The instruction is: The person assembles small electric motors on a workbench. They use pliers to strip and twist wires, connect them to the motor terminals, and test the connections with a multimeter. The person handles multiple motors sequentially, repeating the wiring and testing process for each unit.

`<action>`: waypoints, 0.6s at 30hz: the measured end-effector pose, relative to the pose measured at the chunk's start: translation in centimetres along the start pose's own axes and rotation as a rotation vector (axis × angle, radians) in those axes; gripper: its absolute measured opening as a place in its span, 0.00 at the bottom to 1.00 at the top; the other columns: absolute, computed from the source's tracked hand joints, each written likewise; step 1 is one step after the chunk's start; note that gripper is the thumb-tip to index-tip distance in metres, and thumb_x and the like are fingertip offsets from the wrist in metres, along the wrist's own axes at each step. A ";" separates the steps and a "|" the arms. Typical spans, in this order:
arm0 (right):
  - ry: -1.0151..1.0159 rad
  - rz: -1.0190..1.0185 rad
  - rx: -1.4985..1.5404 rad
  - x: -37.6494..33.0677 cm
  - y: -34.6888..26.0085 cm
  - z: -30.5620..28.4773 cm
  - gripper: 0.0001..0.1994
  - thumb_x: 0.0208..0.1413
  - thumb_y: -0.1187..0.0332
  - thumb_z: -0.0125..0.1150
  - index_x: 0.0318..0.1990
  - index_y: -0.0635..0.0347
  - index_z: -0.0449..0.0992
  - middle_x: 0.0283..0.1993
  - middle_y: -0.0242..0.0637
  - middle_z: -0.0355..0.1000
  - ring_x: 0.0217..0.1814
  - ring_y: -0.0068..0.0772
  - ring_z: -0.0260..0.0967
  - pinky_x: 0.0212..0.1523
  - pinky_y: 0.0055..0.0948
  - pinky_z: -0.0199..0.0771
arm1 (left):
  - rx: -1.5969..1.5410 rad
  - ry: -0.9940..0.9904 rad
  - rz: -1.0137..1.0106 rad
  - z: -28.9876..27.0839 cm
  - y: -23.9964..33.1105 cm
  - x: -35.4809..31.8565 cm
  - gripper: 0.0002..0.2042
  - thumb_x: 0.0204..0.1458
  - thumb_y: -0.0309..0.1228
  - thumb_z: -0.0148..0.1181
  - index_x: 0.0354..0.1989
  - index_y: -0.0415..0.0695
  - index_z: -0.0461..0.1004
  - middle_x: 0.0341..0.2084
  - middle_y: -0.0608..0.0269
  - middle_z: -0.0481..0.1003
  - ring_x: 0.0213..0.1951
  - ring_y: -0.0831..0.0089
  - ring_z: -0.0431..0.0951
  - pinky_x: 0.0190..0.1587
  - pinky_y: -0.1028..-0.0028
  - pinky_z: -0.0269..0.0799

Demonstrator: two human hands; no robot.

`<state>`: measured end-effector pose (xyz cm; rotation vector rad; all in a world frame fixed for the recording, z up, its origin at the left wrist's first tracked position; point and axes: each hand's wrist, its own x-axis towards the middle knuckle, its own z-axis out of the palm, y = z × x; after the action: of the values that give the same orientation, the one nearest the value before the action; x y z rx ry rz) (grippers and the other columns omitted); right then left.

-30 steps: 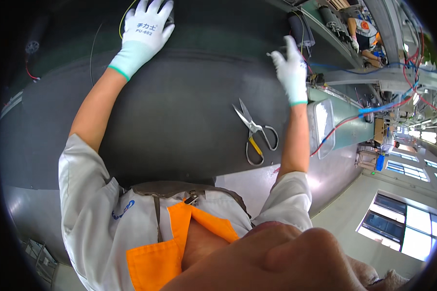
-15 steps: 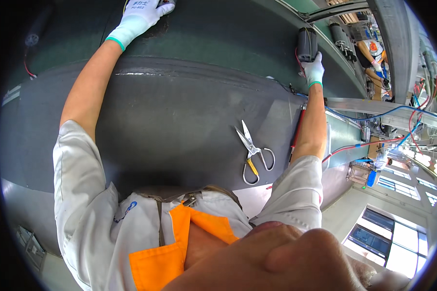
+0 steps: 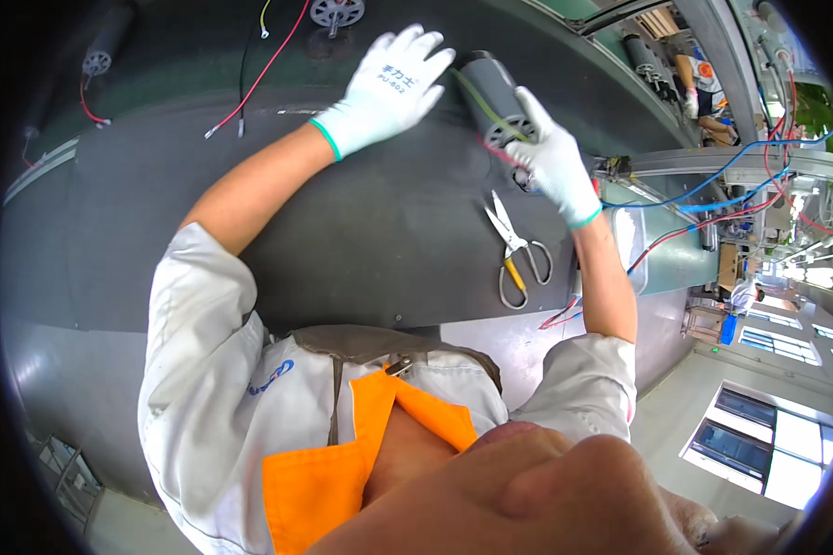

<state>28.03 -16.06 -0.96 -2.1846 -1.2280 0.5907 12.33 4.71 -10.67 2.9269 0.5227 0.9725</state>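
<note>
A dark grey cylindrical motor (image 3: 496, 88) lies tilted at the far edge of the dark work surface, its slotted end cap facing me. My right hand (image 3: 555, 165), in a white glove with a green cuff, grips it by that near end, thumb and fingers about the cap. A yellow-green lead runs along the motor's body, and a red lead shows beside the cap. My left hand (image 3: 393, 90), gloved alike, hovers just left of the motor with fingers spread and nothing in them. Scissors (image 3: 514, 248) with a yellow wrap on one handle lie nearer me, blades partly apart.
Another motor (image 3: 337, 13) stands at the far edge, with red, black and yellow-green leads trailing toward me. More motors (image 3: 102, 46) rest at the far left. A metal frame (image 3: 740, 163) with blue and red cables borders the right side. Co-workers sit beyond it.
My right hand has brought the motor left and nearer to me. My left hand has come off another motor at the far edge and moved right and nearer, its fingers spreading.
</note>
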 end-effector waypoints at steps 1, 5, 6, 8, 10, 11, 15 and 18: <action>0.013 -0.160 -0.174 -1.8 -0.4 1.7 0.39 0.53 0.75 0.62 0.76 0.47 0.60 0.37 0.53 0.81 0.33 0.47 0.82 0.36 0.39 0.79 | -0.156 0.030 -0.067 0.7 0.9 -1.0 0.27 0.61 0.42 0.58 0.67 0.45 0.68 0.66 0.50 0.66 0.69 0.51 0.64 0.69 0.54 0.60; -0.123 -0.306 -0.377 -7.7 -4.4 7.3 0.35 0.56 0.76 0.58 0.74 0.47 0.62 0.34 0.53 0.78 0.34 0.56 0.79 0.38 0.48 0.78 | -0.586 0.028 -0.145 0.3 0.5 -4.6 0.23 0.66 0.37 0.49 0.68 0.42 0.66 0.66 0.47 0.66 0.69 0.51 0.63 0.71 0.60 0.58; -0.128 -0.377 -0.444 -8.2 -3.7 8.9 0.32 0.58 0.75 0.55 0.72 0.50 0.64 0.30 0.50 0.77 0.30 0.54 0.78 0.34 0.47 0.77 | -0.618 0.054 -0.124 0.2 0.7 -5.7 0.23 0.67 0.36 0.47 0.68 0.41 0.66 0.66 0.47 0.66 0.69 0.51 0.63 0.72 0.60 0.58; -0.050 -0.413 -0.493 -9.9 -4.8 9.9 0.28 0.59 0.74 0.55 0.69 0.52 0.67 0.30 0.48 0.77 0.28 0.52 0.77 0.31 0.46 0.76 | -0.665 0.061 -0.110 -0.3 0.6 -7.1 0.22 0.68 0.33 0.45 0.68 0.41 0.66 0.66 0.48 0.66 0.70 0.53 0.62 0.73 0.62 0.57; 0.029 -0.436 -0.543 -10.7 -5.5 9.8 0.21 0.60 0.71 0.55 0.62 0.55 0.72 0.29 0.45 0.77 0.29 0.50 0.78 0.30 0.45 0.76 | -0.719 0.070 -0.098 -0.4 0.3 -7.7 0.22 0.68 0.33 0.45 0.68 0.41 0.66 0.66 0.49 0.66 0.70 0.54 0.62 0.73 0.62 0.56; 0.125 -0.443 -0.534 -10.9 -5.8 9.5 0.16 0.61 0.72 0.54 0.57 0.54 0.75 0.29 0.44 0.77 0.30 0.51 0.78 0.31 0.46 0.75 | -0.747 0.079 -0.092 -0.5 0.1 -7.8 0.22 0.68 0.33 0.45 0.68 0.40 0.66 0.66 0.49 0.66 0.70 0.55 0.62 0.73 0.62 0.56; 0.431 -0.456 -0.411 -6.6 -2.1 8.3 0.13 0.62 0.71 0.57 0.53 0.57 0.77 0.36 0.50 0.78 0.40 0.52 0.78 0.38 0.41 0.78 | -0.705 0.023 -0.109 -0.1 0.3 -7.2 0.23 0.69 0.36 0.43 0.69 0.42 0.65 0.66 0.50 0.65 0.71 0.55 0.61 0.74 0.62 0.55; 0.226 -0.110 0.291 -4.6 1.5 10.0 0.20 0.65 0.70 0.60 0.63 0.61 0.72 0.55 0.48 0.77 0.56 0.39 0.77 0.56 0.33 0.76 | -0.650 -0.040 -0.083 -1.0 -0.1 -6.8 0.23 0.69 0.38 0.43 0.69 0.43 0.65 0.66 0.50 0.67 0.70 0.54 0.62 0.73 0.62 0.55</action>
<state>20.59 -18.19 -8.95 -1.8711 -1.0627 0.4333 6.61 2.60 -13.83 2.3187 0.2545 0.8647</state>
